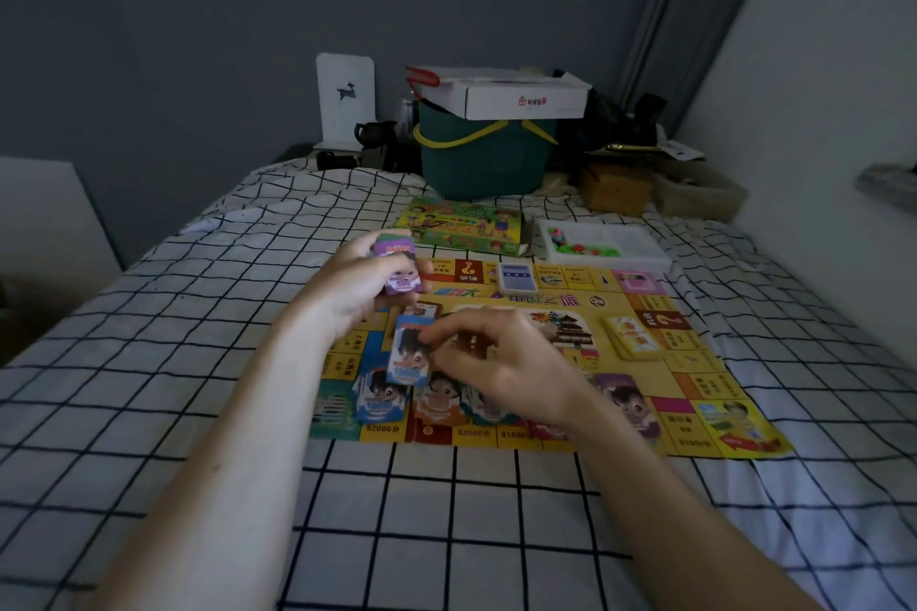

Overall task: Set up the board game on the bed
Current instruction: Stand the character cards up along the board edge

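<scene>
A yellow game board (694,387) lies flat on the checked bed sheet. My left hand (352,283) grips a stack of play money (399,263) with a purple 500 note on top, above the board's left side. My right hand (501,362) pinches a blue note (409,355) just over the board. Piles of blue, orange and purple notes (377,394) lie along the board's near edge, partly hidden by my right hand. Two card decks sit on the board, a blue one (516,277) at the far edge and a yellow one (632,336) at the right.
The game's box (466,223) and a white tray of small coloured pieces (603,241) lie beyond the board. A green basket (484,154) with a white carton on top stands at the bed's far end, beside brown boxes. A wall runs along the right.
</scene>
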